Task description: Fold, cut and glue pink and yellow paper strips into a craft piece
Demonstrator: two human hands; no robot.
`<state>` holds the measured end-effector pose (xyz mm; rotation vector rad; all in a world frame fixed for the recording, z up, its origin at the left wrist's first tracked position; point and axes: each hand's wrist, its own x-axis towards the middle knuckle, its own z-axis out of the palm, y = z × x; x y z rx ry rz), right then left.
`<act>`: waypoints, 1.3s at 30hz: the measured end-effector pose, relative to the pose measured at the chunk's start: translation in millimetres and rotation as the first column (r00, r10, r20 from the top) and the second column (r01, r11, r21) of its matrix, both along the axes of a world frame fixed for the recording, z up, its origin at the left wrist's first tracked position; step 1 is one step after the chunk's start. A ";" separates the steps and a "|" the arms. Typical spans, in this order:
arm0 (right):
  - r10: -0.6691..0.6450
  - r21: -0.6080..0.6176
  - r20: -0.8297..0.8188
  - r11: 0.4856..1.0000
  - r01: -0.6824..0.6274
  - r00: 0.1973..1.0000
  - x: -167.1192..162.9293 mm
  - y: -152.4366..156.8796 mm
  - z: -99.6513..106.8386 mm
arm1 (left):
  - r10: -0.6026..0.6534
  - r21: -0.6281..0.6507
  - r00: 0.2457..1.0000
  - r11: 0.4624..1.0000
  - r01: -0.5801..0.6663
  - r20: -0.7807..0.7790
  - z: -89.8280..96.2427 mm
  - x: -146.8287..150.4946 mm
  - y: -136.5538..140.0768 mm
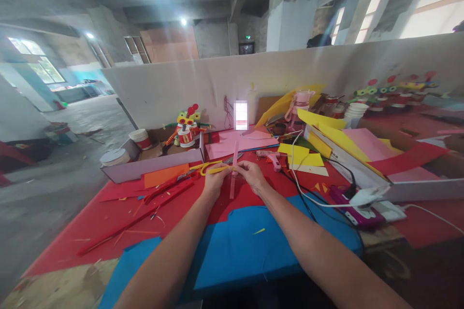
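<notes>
My left hand [216,179] is closed on a narrow yellow paper strip [217,170], one end of which sticks out to the left. My right hand [253,175] pinches close beside it, where the yellow strip meets a long pink paper strip [232,188]. The pink strip runs away from me between both hands, crossing the yellow one. The fingers partly hide the meeting point, so I cannot tell whether they are joined. Yellow-handled scissors [206,168] lie just beyond my left hand. A pink glue gun [270,158] rests beyond my right hand.
Pink sheets [250,139] and yellow paper pieces [302,154] lie behind. A box with robot-like cup figures [186,135] stands left; a paper-filled box [340,159] stands right. Cables lead to a purple power strip [357,210]. Blue sheets [250,236] cover the near edge.
</notes>
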<state>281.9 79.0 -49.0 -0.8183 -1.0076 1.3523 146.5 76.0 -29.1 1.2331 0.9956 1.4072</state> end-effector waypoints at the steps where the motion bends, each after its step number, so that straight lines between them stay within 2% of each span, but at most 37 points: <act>1: 0.016 -0.021 -0.013 1.000 -0.017 1.000 0.4 -0.4 0.1 | 0.008 0.012 1.000 1.000 -0.008 -0.022 -0.4 -0.7 0.8; 5: 0.052 -0.081 -0.040 0.995 -0.055 0.998 0.6 -2.3 1.1 | -0.016 -0.009 0.999 1.000 0.016 -0.032 -2.3 -2.0 3.8; 12: -0.104 -0.094 -0.102 0.991 0.095 0.989 -1.3 -1.0 0.3 | -0.138 -0.008 0.990 0.990 0.138 -0.031 -2.5 0.8 1.5; 15: -0.096 -0.096 -0.126 0.992 0.084 0.987 -2.2 -1.4 0.8 | -0.139 -0.017 0.990 0.990 0.138 -0.035 -2.6 1.1 0.6; 22: 0.028 -0.107 -0.131 0.993 -0.042 0.991 -1.9 -3.4 3.4 | -0.119 -0.009 0.990 0.993 0.118 -0.079 -4.5 -2.0 4.7; 27: -0.045 -0.126 -0.072 0.991 0.036 0.996 -0.8 -3.2 3.2 | -0.140 -0.014 0.989 0.990 0.140 -0.052 -3.7 -0.3 3.3; 31: -0.018 -0.089 -0.057 0.996 0.013 0.998 -4.9 -8.0 6.1 | -0.122 -0.029 0.992 0.992 0.123 0.019 -2.7 0.4 2.3; 35: -0.004 -0.048 -0.086 0.999 0.000 0.996 -8.0 -11.7 8.2 | -0.084 0.011 0.996 0.996 0.083 0.039 -3.2 -0.9 3.0; 39: -0.052 -0.041 -0.085 0.998 0.049 0.995 -6.7 -9.1 6.2 | -0.111 -0.008 0.992 0.994 0.111 0.066 -2.7 -0.5 2.7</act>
